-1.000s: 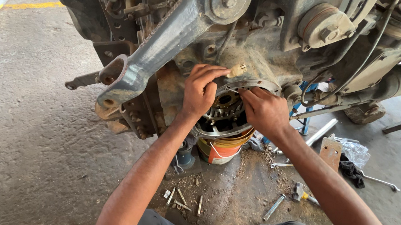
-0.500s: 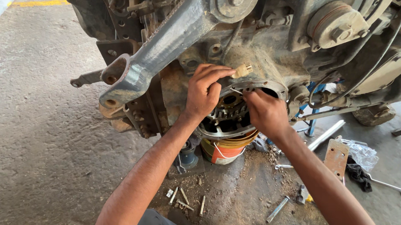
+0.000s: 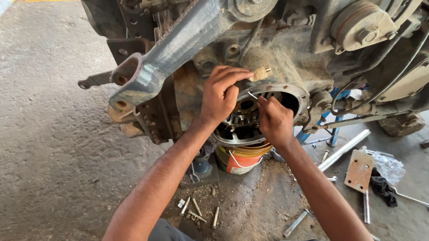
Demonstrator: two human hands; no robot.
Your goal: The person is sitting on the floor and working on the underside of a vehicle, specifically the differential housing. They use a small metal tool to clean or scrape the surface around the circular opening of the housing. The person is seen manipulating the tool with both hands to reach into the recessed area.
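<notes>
A large greasy machine housing (image 3: 298, 46) hangs over the concrete floor, with a round opening (image 3: 288, 95) showing a gear assembly (image 3: 241, 122) inside. My left hand (image 3: 220, 95) rests on the rim of that opening, fingers curled near a small pale plug (image 3: 261, 72). Just to its right, my right hand (image 3: 273, 120) pinches a thin metal pin or tool (image 3: 252, 95) at the gear assembly. Both forearms reach up from the bottom of the view.
An orange and white bucket (image 3: 239, 161) sits under the opening. Loose bolts (image 3: 199, 211) lie on the dirty floor in front. A rusty plate (image 3: 359, 170), metal rods (image 3: 344, 149), a plastic bag (image 3: 389, 167) and a blue stand (image 3: 334, 134) are at the right. A grey arm casting (image 3: 179, 49) juts left.
My right hand has moved left and closer to my left hand at the top of the opening, now pinching a thin metal piece. The view has shifted slightly.
</notes>
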